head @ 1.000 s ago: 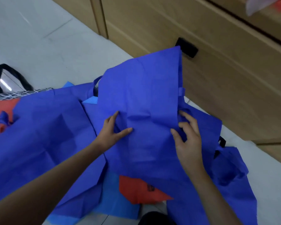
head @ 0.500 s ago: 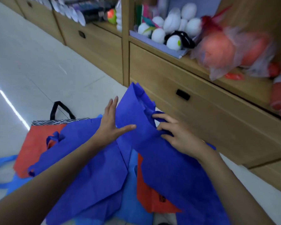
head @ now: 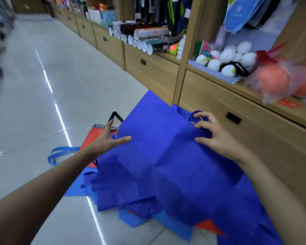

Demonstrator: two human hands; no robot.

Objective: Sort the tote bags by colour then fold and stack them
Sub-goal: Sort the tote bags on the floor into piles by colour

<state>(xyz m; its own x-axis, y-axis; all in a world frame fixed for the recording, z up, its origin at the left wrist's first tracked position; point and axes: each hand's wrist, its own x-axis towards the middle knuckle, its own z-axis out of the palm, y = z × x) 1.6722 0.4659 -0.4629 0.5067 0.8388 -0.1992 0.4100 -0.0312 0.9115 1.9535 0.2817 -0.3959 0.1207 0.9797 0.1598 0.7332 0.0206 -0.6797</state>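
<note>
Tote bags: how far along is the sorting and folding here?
Done: no folded stack shows. In hand: left hand open against the dark blue bag, right hand pinching its handle end. Left: orange bag and light blue bag lie mixed underneath, unfolded.

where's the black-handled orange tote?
Head view, left of centre: orange fabric tote bag on the floor beyond the left hand, partly under the royal-blue fabric tote bag.

White balls (head: 248, 59), perhaps foam, on shelf (head: 249, 91); wooden drawers (head: 208, 101) below.

Glossy pale tiled floor (head: 74, 82); wooden shelving with drawers (head: 154, 71) along right
</note>
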